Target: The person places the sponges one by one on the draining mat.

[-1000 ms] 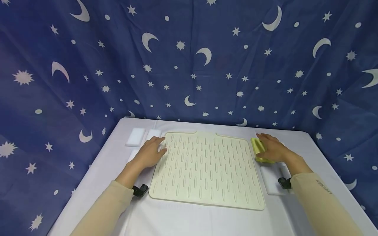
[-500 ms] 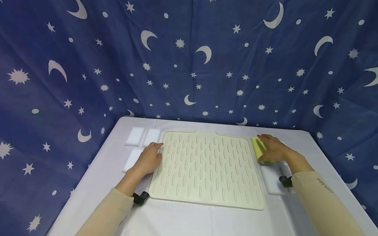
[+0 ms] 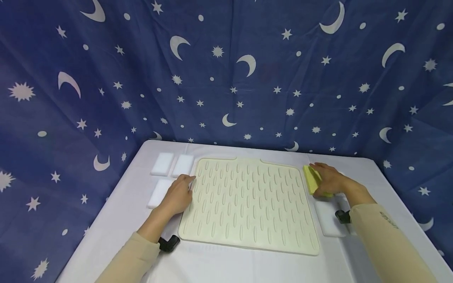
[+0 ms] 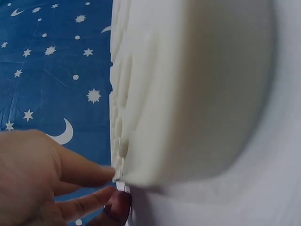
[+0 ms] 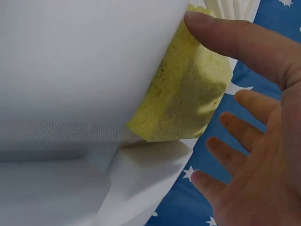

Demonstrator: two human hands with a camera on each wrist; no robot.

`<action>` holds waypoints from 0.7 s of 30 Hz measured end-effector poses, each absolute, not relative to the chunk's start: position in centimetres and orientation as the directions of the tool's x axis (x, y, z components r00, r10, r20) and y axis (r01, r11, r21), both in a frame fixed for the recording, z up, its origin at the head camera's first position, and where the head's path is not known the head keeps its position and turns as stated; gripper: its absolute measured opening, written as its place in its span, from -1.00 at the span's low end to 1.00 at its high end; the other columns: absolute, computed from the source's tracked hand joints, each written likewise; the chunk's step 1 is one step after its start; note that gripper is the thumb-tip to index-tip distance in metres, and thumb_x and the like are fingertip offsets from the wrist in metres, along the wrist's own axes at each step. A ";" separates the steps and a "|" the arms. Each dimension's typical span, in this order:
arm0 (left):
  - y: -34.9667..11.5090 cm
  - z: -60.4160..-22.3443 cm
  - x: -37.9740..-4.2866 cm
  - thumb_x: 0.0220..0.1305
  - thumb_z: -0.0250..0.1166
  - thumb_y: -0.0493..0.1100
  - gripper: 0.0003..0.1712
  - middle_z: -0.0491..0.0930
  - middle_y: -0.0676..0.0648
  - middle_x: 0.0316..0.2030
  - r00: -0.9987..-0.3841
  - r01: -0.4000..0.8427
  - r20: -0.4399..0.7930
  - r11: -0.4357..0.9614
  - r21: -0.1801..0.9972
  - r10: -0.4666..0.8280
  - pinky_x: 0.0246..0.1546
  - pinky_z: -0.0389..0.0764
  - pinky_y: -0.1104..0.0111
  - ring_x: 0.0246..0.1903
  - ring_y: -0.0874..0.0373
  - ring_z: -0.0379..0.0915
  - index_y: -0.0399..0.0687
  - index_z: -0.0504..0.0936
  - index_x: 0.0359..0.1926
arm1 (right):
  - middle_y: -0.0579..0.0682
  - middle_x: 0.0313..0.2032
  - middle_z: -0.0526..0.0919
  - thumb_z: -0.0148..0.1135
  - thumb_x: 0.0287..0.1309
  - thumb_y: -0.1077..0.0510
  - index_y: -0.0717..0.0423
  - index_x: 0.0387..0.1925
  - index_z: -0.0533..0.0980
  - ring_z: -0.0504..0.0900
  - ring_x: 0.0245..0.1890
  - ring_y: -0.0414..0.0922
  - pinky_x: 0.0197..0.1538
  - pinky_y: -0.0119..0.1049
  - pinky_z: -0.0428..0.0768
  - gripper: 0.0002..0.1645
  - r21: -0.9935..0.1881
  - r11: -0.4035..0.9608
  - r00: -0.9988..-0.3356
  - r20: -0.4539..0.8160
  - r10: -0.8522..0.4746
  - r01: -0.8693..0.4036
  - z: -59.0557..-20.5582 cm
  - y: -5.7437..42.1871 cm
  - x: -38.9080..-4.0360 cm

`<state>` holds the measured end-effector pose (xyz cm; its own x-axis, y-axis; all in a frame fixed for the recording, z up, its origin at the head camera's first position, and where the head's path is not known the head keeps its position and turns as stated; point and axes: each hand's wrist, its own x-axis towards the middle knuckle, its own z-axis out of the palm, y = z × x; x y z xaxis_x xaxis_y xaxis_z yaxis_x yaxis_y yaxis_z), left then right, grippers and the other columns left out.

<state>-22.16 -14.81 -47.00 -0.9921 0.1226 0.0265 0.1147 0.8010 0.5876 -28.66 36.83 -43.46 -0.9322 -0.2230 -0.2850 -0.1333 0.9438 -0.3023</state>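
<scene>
At the far left of the white-covered table (image 3: 212, 265), three white blocks lie flat: one at the back (image 3: 162, 164), a second just to its right (image 3: 183, 166), a third nearer the person (image 3: 160, 192), partly beside the hand. The left arm, in a beige sleeve (image 3: 129, 257) with one black wrist device (image 3: 169, 243), reaches forward and inward from the lower left. Its left hand (image 3: 178, 194) is at the left edge of the mat, the thumb and fingertips close together there; whether they pinch the edge I cannot tell.

One cream mat (image 3: 249, 208) lies flat in the middle, its many raised ridges in rows.

Just beyond its right edge is one yellow sponge (image 3: 312, 180). The right hand (image 3: 329, 179) reaches over it, spread wide: the thumb crosses a corner of the sponge and the four fingers stand apart on its far side. One white block (image 3: 330, 220) shows clearly nearer the person; parts of others show around the wrist, their full number hidden. A second black device (image 3: 342, 217) sits at this wrist. The right arm angles in from the lower right, its sleeve (image 3: 385, 243) bearing small dark lettering, too slanted to read with certainty.
</scene>
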 end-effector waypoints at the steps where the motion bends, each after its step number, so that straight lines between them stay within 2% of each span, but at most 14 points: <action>1: -14.8 -47.1 -22.1 0.38 0.14 -0.41 -0.41 0.44 -0.35 0.33 -0.992 0.116 0.027 0.801 0.587 0.124 0.31 0.49 -0.12 0.32 -0.31 0.42 -0.33 0.43 0.43 | 0.42 0.57 -0.02 0.68 -0.28 0.03 0.25 0.61 0.05 -0.02 0.50 0.51 0.41 0.58 0.04 0.47 -0.303 0.944 -0.931 -0.291 -0.221 -0.130 -43.5 36.8 -28.7; 10: -15.2 -47.7 -21.9 0.38 0.15 -0.41 -0.43 0.45 -0.35 0.34 -0.991 0.120 0.024 0.795 0.594 0.132 0.32 0.48 -0.13 0.31 -0.34 0.40 -0.39 0.44 0.40 | 0.41 0.57 -0.03 0.67 -0.32 0.07 0.25 0.60 0.06 -0.01 0.50 0.50 0.40 0.57 0.08 0.46 -0.310 0.943 -0.924 -0.313 -0.221 -0.121 -43.6 36.5 -28.7; 21: -15.3 -48.6 -22.2 0.34 0.17 -0.44 -0.49 0.49 -0.33 0.29 -0.987 0.158 0.073 0.793 0.588 0.143 0.23 0.52 -0.07 0.23 -0.31 0.44 -0.38 0.55 0.31 | 0.40 0.57 -0.03 0.68 -0.32 0.03 0.22 0.61 0.06 -0.01 0.50 0.50 0.40 0.58 0.07 0.48 -0.314 0.942 -0.918 -0.327 -0.226 -0.120 -44.2 37.0 -29.1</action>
